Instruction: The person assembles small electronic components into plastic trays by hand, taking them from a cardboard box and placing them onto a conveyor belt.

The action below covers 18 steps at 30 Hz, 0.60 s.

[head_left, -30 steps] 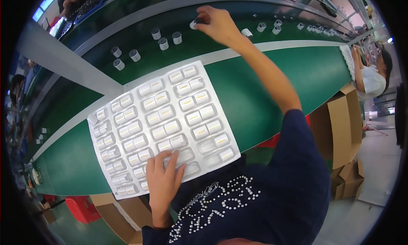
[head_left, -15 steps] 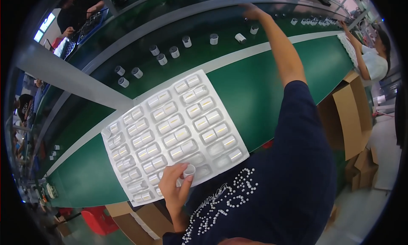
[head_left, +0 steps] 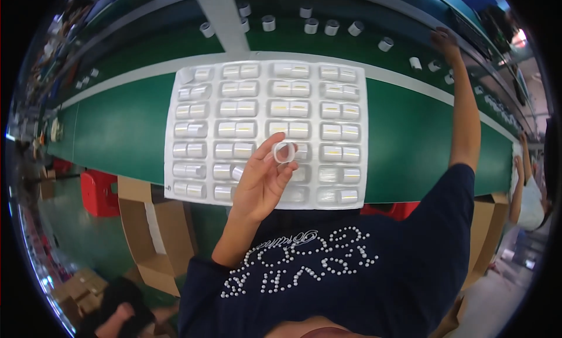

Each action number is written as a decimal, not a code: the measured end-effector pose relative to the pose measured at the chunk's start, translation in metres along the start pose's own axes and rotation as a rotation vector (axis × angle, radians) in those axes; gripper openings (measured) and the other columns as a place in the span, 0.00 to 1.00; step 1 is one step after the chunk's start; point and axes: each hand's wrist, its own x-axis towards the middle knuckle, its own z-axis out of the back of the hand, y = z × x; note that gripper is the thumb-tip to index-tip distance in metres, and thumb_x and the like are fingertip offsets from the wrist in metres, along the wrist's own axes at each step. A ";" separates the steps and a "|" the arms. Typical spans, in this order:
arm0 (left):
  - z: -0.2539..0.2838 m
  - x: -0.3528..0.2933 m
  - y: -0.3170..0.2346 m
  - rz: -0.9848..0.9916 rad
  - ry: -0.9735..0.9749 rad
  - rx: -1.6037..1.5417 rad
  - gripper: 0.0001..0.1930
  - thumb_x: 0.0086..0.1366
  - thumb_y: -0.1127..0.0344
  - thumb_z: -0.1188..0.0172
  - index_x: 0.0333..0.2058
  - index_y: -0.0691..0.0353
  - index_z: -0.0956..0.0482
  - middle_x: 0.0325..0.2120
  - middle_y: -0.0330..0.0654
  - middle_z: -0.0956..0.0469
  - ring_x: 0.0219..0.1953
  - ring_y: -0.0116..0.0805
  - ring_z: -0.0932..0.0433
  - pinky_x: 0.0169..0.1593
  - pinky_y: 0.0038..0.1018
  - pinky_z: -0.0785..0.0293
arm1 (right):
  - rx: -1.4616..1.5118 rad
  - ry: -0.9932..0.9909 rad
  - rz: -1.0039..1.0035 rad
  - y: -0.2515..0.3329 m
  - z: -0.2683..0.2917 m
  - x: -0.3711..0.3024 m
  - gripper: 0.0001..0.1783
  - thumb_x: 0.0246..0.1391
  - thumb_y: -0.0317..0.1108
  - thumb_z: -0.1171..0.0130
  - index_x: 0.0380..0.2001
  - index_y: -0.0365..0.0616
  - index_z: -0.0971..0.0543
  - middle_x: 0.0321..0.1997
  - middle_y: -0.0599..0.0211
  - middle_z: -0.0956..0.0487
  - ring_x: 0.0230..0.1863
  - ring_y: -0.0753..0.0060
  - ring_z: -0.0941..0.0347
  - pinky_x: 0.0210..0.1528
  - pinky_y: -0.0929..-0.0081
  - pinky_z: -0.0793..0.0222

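In front of me lies a white plastic tray [head_left: 264,86] with rows of oblong pockets, most holding pairs of small white cylinders. Over its lower middle, my left hand [head_left: 263,177] is closed, pinching a short white cylinder [head_left: 284,153] whose round, hollow-looking end faces me. Several pockets beneath and beside this hand are partly hidden. One cylinder [head_left: 237,173] sits tilted in its pocket. My right hand [head_left: 446,42] is stretched far out over the green belt, above a few standing cylinders [head_left: 434,65]. Its fingers are too dim and blurred to read.
Several dark-topped white cylinders [head_left: 331,27] stand along the belt [head_left: 175,39] behind a pale rail [head_left: 404,83]. A grey post [head_left: 219,16] rises beyond the tray. Cardboard boxes [head_left: 175,238] and a red stool [head_left: 96,191] are below the table. Another person [head_left: 530,197] works at far right.
The view has turned right, so the tray now lies squarer. My left hand has lifted the cylinder from the tray's near edge toward its middle. My right arm stays stretched over the belt.
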 end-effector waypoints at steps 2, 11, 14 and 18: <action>-0.010 0.010 0.004 0.044 -0.007 0.140 0.21 0.75 0.66 0.50 0.62 0.65 0.36 0.47 0.47 0.24 0.44 0.33 0.20 0.49 0.23 0.18 | 0.060 -0.037 0.038 0.037 0.027 -0.037 0.19 0.58 0.41 0.34 0.47 0.42 0.21 0.42 0.67 0.20 0.42 0.77 0.23 0.45 0.81 0.26; 0.001 0.024 0.012 0.170 0.131 0.140 0.18 0.74 0.65 0.47 0.57 0.67 0.30 0.48 0.44 0.23 0.40 0.29 0.20 0.47 0.21 0.21 | 0.337 0.447 -0.361 0.207 -0.146 -0.251 0.28 0.66 0.60 0.50 0.41 0.43 0.22 0.28 0.77 0.30 0.22 0.88 0.37 0.20 0.90 0.45; -0.009 0.016 0.003 0.213 0.221 0.201 0.18 0.74 0.67 0.47 0.58 0.68 0.31 0.46 0.43 0.22 0.40 0.28 0.20 0.47 0.21 0.21 | 0.257 0.733 -0.295 0.243 -0.204 -0.307 0.30 0.68 0.59 0.54 0.47 0.40 0.22 0.32 0.75 0.31 0.28 0.84 0.35 0.27 0.85 0.36; -0.002 0.008 0.005 0.158 0.222 0.207 0.18 0.74 0.68 0.48 0.58 0.67 0.31 0.44 0.44 0.21 0.41 0.28 0.20 0.47 0.21 0.21 | 0.357 1.044 -0.365 0.274 -0.222 -0.347 0.19 0.66 0.37 0.46 0.55 0.38 0.27 0.39 0.67 0.30 0.44 0.77 0.32 0.42 0.81 0.29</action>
